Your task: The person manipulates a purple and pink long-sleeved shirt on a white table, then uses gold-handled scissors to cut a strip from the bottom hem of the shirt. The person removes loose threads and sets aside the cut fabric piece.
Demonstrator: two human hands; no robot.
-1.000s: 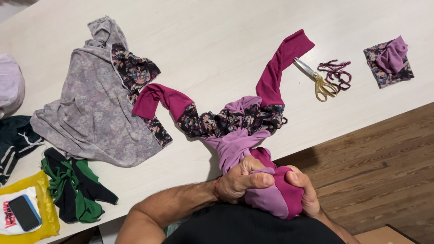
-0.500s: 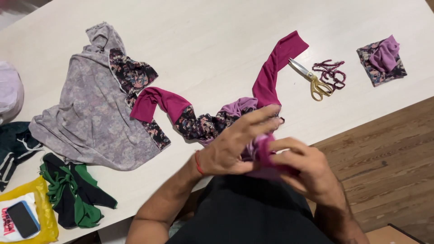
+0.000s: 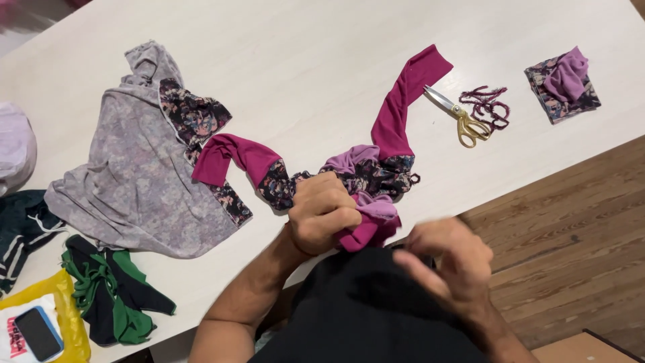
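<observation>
Over on the far left, a yellow pouch (image 3: 70, 316) sits at the desk's (image 3: 295, 74) corner with a phone (image 3: 37, 334) on top of it. Just above that lies a dark striped garment (image 3: 20, 225), and a pale pink cloth (image 3: 13, 144) peeks in at the edge. Next comes a bundle of green and black strips (image 3: 111, 296), lying near the front edge of the desk. Above it a big gray top (image 3: 131, 181) is spread out flat, with a dark flowery trim along its right side. Then comes a long twisted strip of cloth (image 3: 349, 168), made of magenta, flowery and light purple pieces; it starts beside the gray top, dips to the desk's front edge, and one magenta end reaches up toward the scissors. The left hand (image 3: 322, 214) is closed in a tight fist around the bunched part of this strip, right at the front edge of the desk. The right hand (image 3: 447, 259) is lower, off the desk and over the dark clothes on the person's lap; it is blurry, its fingers look loosely curled, and I cannot tell if it holds anything. Farther right lie gold-handled scissors (image 3: 460, 117), touching the tip of the magenta end. Beside them is a small tangle of dark red scraps (image 3: 490, 104). Last, near the right edge, sits a folded flowery square (image 3: 563, 84) with a purple piece on top.
</observation>
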